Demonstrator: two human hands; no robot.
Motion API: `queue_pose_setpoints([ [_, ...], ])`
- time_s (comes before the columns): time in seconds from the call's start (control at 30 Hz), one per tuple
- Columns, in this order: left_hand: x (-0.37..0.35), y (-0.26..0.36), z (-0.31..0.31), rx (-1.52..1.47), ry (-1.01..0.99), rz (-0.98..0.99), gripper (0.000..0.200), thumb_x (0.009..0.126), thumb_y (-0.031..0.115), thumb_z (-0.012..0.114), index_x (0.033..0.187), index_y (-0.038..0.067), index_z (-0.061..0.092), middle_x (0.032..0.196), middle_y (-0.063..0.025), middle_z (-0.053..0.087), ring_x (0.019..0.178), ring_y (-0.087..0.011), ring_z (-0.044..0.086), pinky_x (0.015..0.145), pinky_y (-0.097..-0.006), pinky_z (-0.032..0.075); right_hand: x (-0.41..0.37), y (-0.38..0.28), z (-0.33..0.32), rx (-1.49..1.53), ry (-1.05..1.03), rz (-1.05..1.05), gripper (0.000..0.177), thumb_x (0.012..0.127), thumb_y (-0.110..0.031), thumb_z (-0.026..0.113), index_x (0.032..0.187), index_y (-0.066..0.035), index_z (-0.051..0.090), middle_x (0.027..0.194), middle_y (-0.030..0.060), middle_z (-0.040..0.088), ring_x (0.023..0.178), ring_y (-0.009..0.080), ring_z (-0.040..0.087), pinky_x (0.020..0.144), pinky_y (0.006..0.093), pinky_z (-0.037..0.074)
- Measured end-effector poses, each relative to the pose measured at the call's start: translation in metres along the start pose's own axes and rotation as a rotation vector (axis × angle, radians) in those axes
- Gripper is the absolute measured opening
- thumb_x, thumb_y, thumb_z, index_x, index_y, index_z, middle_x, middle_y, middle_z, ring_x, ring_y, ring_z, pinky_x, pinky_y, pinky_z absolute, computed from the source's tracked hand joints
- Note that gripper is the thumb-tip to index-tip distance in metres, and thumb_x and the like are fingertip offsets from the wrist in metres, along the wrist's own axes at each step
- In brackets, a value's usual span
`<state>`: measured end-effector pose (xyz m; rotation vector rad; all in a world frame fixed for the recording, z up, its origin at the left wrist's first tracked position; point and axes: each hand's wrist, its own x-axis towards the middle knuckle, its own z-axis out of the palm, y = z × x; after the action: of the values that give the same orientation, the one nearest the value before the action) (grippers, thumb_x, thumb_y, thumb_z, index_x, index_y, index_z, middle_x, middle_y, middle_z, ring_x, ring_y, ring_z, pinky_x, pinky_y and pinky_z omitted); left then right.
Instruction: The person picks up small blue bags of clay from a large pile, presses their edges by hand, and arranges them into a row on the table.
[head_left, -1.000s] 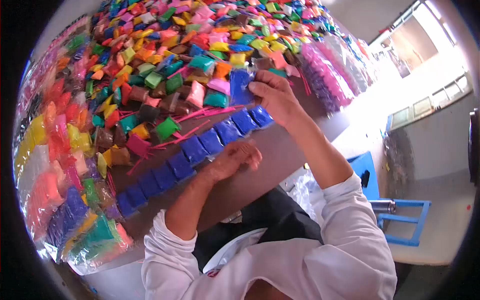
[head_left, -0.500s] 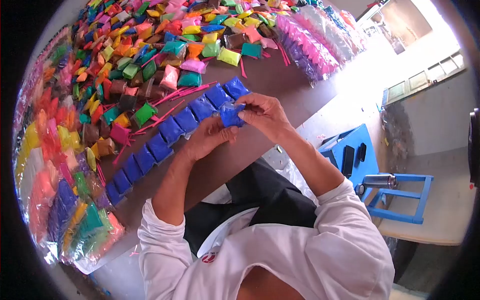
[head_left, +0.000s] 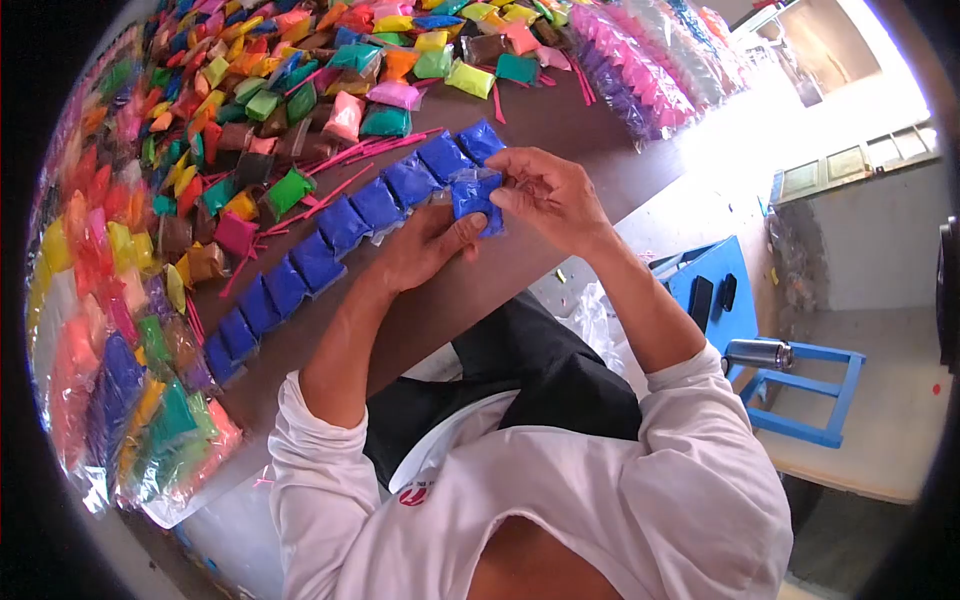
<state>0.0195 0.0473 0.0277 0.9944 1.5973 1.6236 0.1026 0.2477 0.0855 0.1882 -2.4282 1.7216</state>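
Note:
A small blue packet [head_left: 476, 200] in clear wrap is held between my two hands, at the upper end of the row. My left hand [head_left: 432, 243] grips its lower left side, with the thumb on its face. At its right edge, my right hand [head_left: 556, 197] pinches the packet with bent fingers. A slanting row of joined blue packets [head_left: 344, 226] lies on the brown table [head_left: 400, 330], just beyond my hands. Thin pink strips [head_left: 365, 152] lie along the far side of the row.
A big pile of colourful packets [head_left: 265, 105] covers the far left of the table. Filled clear bags lie at the left edge, and pink and purple bags [head_left: 640, 85] at the back right. On the right stand a blue stool [head_left: 845, 400] and a metal flask [head_left: 760, 353].
The held packet has tilted and turned a little in my hands. My right hand has shifted slightly rightward. The whole view has moved slightly.

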Motion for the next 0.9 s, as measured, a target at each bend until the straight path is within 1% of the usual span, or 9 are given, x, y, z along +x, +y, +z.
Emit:
queue_pose_setpoints([
  [0.03, 0.000, 0.001, -0.001, 0.019, -0.014, -0.028, 0.033, 0.100, 0.036, 0.057, 0.104, 0.004, 0.061, 0.084, -0.0015, 0.060, 0.078, -0.0122, 0.057, 0.071, -0.0283, 0.046, 0.002, -0.002, -0.002, -0.090, -0.016, 0.010, 0.028, 0.091, -0.008, 0.069, 0.116, 0.000, 0.062, 0.098, 0.0032, 0.064, 0.090, 0.0072, 0.060, 0.079, 0.0235, 0.051],
  [0.23, -0.003, 0.006, -0.004, -0.012, -0.095, -0.139, 0.039, 0.094, 0.039, 0.065, 0.111, 0.004, 0.063, 0.091, -0.0007, 0.062, 0.082, -0.0112, 0.057, 0.074, -0.0283, 0.047, 0.004, -0.014, -0.001, -0.186, -0.032, 0.030, 0.026, 0.088, -0.004, 0.068, 0.113, 0.000, 0.064, 0.097, 0.0043, 0.066, 0.090, 0.0083, 0.061, 0.079, 0.0241, 0.051],
  [0.3, -0.003, 0.003, -0.001, -0.055, -0.094, -0.159, 0.042, 0.093, 0.040, 0.067, 0.114, 0.004, 0.063, 0.095, -0.0007, 0.063, 0.086, -0.0107, 0.057, 0.078, -0.0285, 0.048, -0.001, -0.016, 0.004, -0.141, -0.020, 0.013, 0.024, 0.087, -0.003, 0.068, 0.111, -0.001, 0.065, 0.098, 0.0050, 0.066, 0.090, 0.0091, 0.062, 0.079, 0.0253, 0.052],
  [0.4, -0.002, 0.001, 0.001, -0.102, -0.098, -0.096, 0.040, 0.093, 0.037, 0.067, 0.116, 0.005, 0.063, 0.100, -0.0011, 0.064, 0.091, -0.0101, 0.056, 0.083, -0.0288, 0.048, -0.005, -0.016, 0.005, -0.199, -0.035, -0.009, 0.025, 0.084, -0.001, 0.068, 0.108, 0.000, 0.065, 0.096, 0.0075, 0.067, 0.085, 0.0115, 0.063, 0.075, 0.0280, 0.053],
  [0.5, -0.004, 0.006, 0.006, -0.127, -0.071, -0.073, 0.034, 0.093, 0.032, 0.069, 0.109, 0.002, 0.063, 0.096, 0.0010, 0.062, 0.088, -0.0066, 0.053, 0.077, -0.0270, 0.048, -0.006, -0.019, 0.002, -0.278, -0.059, -0.055, 0.026, 0.081, 0.000, 0.068, 0.106, -0.001, 0.065, 0.094, 0.0089, 0.067, 0.081, 0.0146, 0.065, 0.072, 0.0300, 0.053],
  [0.53, -0.004, 0.007, 0.007, -0.134, -0.067, -0.073, 0.035, 0.093, 0.032, 0.069, 0.110, 0.002, 0.063, 0.096, 0.0009, 0.062, 0.088, -0.0066, 0.053, 0.078, -0.0269, 0.048, -0.006, -0.021, 0.001, -0.297, -0.065, -0.075, 0.026, 0.080, 0.000, 0.069, 0.105, -0.001, 0.065, 0.093, 0.0091, 0.066, 0.080, 0.0157, 0.065, 0.071, 0.0304, 0.053],
  [0.63, -0.004, 0.009, 0.008, -0.154, -0.064, -0.073, 0.036, 0.094, 0.030, 0.068, 0.114, 0.001, 0.061, 0.098, 0.0007, 0.062, 0.090, -0.0065, 0.053, 0.079, -0.0269, 0.048, -0.004, -0.026, -0.002, -0.347, -0.112, -0.080, 0.026, 0.080, 0.001, 0.070, 0.105, -0.002, 0.065, 0.092, 0.0071, 0.066, 0.082, 0.0167, 0.066, 0.076, 0.0293, 0.054],
  [0.8, -0.003, 0.006, 0.011, -0.184, -0.063, -0.030, 0.036, 0.095, 0.028, 0.067, 0.116, 0.000, 0.060, 0.099, 0.0005, 0.063, 0.090, -0.0067, 0.053, 0.080, -0.0274, 0.048, -0.004, -0.029, 0.000, -0.459, -0.094, -0.153, 0.026, 0.079, 0.001, 0.070, 0.105, -0.002, 0.066, 0.096, 0.0094, 0.067, 0.083, 0.0206, 0.068, 0.076, 0.0320, 0.055],
  [0.9, -0.004, 0.010, 0.011, -0.118, -0.065, -0.014, 0.035, 0.096, 0.027, 0.066, 0.117, -0.001, 0.059, 0.098, -0.0007, 0.063, 0.090, -0.0070, 0.053, 0.079, -0.0277, 0.048, -0.005, -0.030, 0.001, -0.494, -0.092, -0.156, 0.025, 0.080, 0.000, 0.070, 0.104, -0.002, 0.066, 0.096, 0.0102, 0.067, 0.083, 0.0216, 0.068, 0.076, 0.0327, 0.056],
])
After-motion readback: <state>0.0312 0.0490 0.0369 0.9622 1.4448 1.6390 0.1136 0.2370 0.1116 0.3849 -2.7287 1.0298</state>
